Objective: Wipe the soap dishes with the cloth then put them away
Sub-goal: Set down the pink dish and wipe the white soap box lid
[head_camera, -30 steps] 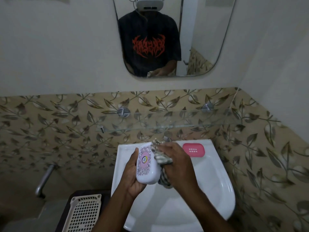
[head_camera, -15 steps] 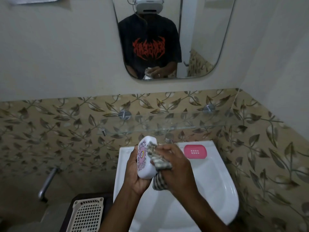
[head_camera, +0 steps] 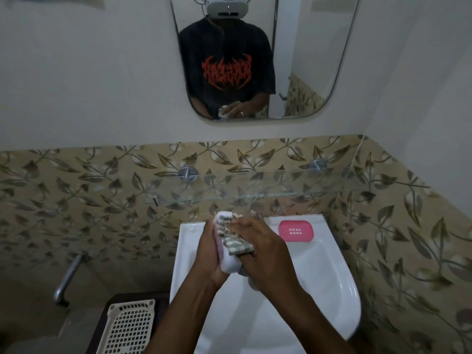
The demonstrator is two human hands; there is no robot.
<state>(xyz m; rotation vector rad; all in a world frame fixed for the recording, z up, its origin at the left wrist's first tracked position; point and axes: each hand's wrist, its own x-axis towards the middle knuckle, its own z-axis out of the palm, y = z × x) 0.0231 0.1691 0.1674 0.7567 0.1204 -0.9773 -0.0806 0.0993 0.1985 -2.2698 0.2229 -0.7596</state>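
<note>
Two soap dishes: a white soap dish is up in the hands over the sink. A pink soap dish lies flat on the sink's far right ledge, well apart from the hands.
Grip of left hand: it curls round the white soap dish from the left and holds it on edge, long side running near to far.
Work of right hand: it is bunched round the cloth and presses it against the dish's right face.
State of cloth: checked, soft and crumpled, it is sandwiched between the right palm and the dish.
Step in hand: by my read the white soap dish is being wiped, and the pink soap dish is not yet touched.
Handling: it looks like light, stiff, glossy plastic, probably slippery if damp. Hold it by the long edges, as the left hand does, so the broad face stays free for rubbing. It should take firm pressure.
Poor view: the right hand and cloth cover most of the dish, so how clean it is I cannot tell.
Putting away: the glass shelf on the far wall and the pale perforated basket at near left both look possible.
</note>
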